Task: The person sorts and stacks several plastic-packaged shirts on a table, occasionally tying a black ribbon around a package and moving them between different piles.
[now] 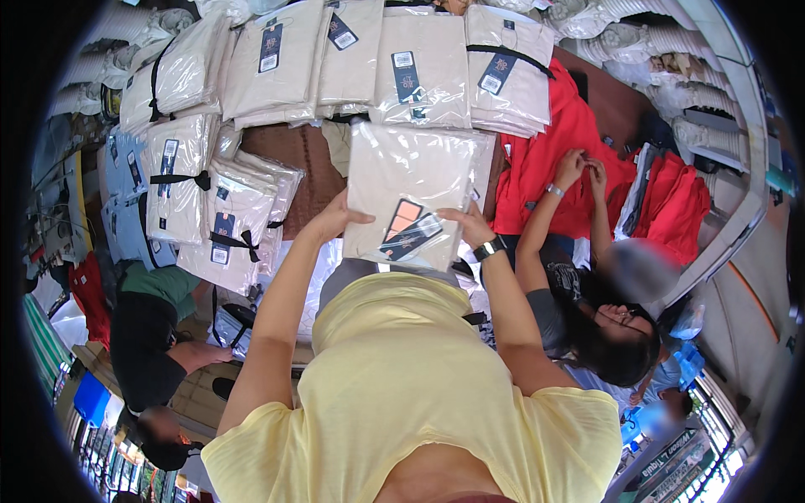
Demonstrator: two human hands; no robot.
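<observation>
A folded beige garment in a clear plastic bag (408, 163) is held up in front of my waist, above the near edge of the table. My left hand (337, 218) grips its left edge, thumb lying over the front. On the opposite edge, my right hand (473, 226) does the same, with a dark-faced watch on that wrist. Through the plastic near the lower middle shows a dark blue tag (411, 240) with orange panels beside it. The fingers behind the bag are hidden, and I cannot tell whether it is a single pack or several.
Bagged beige garments (423, 71) line the table's far side, some tied with black bands. More tied stacks (174, 180) stand left, beside light blue bagged garments (124, 163). At right, a co-worker's hands (579, 172) are over red cloth (553, 142). Another person (147, 335) bends at left.
</observation>
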